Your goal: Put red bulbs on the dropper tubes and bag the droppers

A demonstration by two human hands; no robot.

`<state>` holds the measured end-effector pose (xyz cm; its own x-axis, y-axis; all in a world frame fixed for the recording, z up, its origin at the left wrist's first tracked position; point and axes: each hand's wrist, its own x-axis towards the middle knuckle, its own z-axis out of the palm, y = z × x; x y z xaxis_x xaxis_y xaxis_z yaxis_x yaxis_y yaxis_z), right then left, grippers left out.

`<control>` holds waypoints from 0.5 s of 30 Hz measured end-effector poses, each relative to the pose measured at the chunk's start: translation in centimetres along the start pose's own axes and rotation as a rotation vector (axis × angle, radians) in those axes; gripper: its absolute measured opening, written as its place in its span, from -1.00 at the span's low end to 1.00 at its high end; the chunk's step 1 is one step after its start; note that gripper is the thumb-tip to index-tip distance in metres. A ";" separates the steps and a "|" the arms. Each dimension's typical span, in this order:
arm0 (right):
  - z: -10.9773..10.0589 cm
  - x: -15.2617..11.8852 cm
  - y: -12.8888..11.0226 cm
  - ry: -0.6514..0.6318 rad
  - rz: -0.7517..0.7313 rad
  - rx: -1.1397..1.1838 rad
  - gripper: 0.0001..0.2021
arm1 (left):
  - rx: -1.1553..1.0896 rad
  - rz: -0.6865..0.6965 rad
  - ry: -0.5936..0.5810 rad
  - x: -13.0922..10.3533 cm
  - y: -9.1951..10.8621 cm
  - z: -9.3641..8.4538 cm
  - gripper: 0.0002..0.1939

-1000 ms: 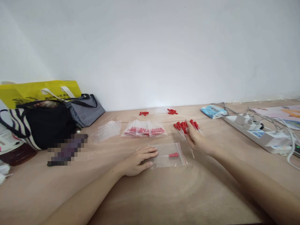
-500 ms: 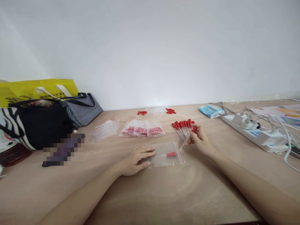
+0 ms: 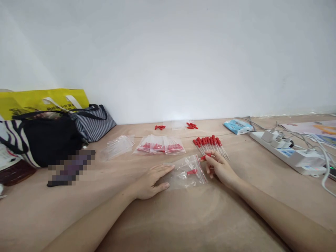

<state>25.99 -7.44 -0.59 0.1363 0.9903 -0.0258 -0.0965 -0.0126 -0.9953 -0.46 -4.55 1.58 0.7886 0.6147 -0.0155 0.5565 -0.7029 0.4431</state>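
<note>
My left hand (image 3: 154,181) lies with fingers apart on the left end of a clear zip bag (image 3: 178,180), pressing it to the table. Inside the bag is one glass dropper with a red rubber bulb (image 3: 192,172). Between thumb and fingers, my right hand (image 3: 217,168) pinches another red-bulbed dropper (image 3: 204,157) at the bag's right end, beside its red zip strip. How far its glass tube reaches into the bag I cannot tell. Just behind the right hand, several more droppers (image 3: 210,141) lie fanned out, bulbs pointing away from me.
Behind the left hand lie filled bags of droppers (image 3: 160,145) and a stack of flat clear bags (image 3: 119,146). Loose red bulbs (image 3: 160,127) sit near the wall. A power strip (image 3: 291,154) with cables and a blue tissue pack (image 3: 237,126) stand right; a striped bag (image 3: 91,122) stands left.
My right hand has moved left and nearer with the dropper, from the fanned pile to the bag's open end. The bag's surface has lifted and creased. My left hand stays in place.
</note>
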 end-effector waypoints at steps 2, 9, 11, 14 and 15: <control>0.2 -0.3 -0.2 -0.053 -0.009 -0.046 -0.65 | 0.008 0.005 0.006 0.0 0.1 0.0 -0.46; 0.1 0.0 0.4 -0.183 -0.013 -0.175 -0.67 | 0.013 0.023 0.018 0.0 0.4 -0.1 -0.48; 0.2 0.3 0.6 -0.197 0.017 -0.240 -0.70 | 0.018 0.012 0.014 0.0 0.4 -0.1 -0.48; 0.4 0.4 0.8 -0.328 0.023 -0.324 -0.74 | 0.013 0.016 0.032 0.1 0.3 0.0 -0.49; 0.4 0.4 0.7 -0.393 0.006 -0.335 -0.75 | 0.009 0.022 0.036 0.1 0.3 0.1 -0.50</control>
<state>25.58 -7.00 -1.29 -0.2500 0.9665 -0.0581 0.2339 0.0020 -0.9723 -0.22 -4.70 1.62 0.7909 0.6114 0.0261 0.5419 -0.7194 0.4345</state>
